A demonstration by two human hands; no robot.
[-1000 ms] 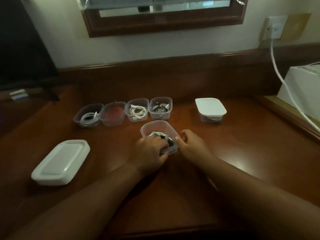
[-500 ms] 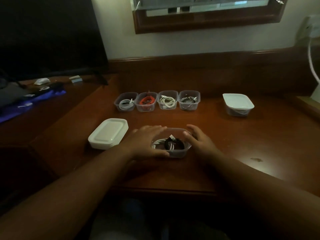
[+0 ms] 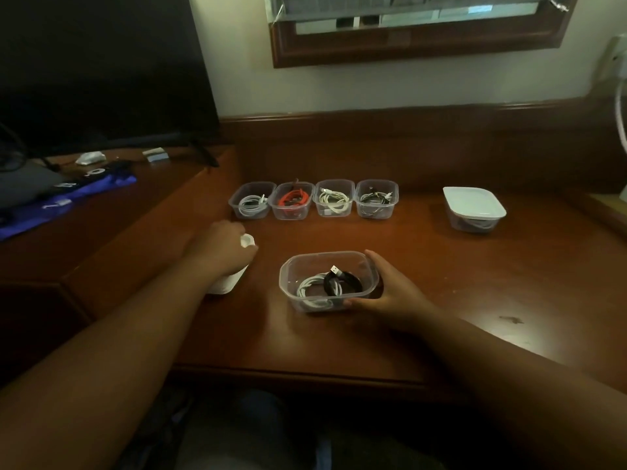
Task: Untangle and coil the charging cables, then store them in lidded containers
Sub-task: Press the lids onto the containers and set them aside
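- Now the left hand (image 3: 225,244) has left the open tub (image 3: 328,281) and lies on the white lids (image 3: 228,281); its grip is hidden.
- Right hand (image 3: 385,295) holds the tub, with white and black cables (image 3: 327,288) inside.
- Four open tubs (image 3: 314,200) of cables sit behind.
- One closed tub (image 3: 474,208) sits far right.

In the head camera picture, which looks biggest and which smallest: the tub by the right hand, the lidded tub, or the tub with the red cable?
1. Tub by the right hand: largest, though it is nearest the camera.
2. Lidded tub.
3. Tub with the red cable: smallest.
All three may really match.
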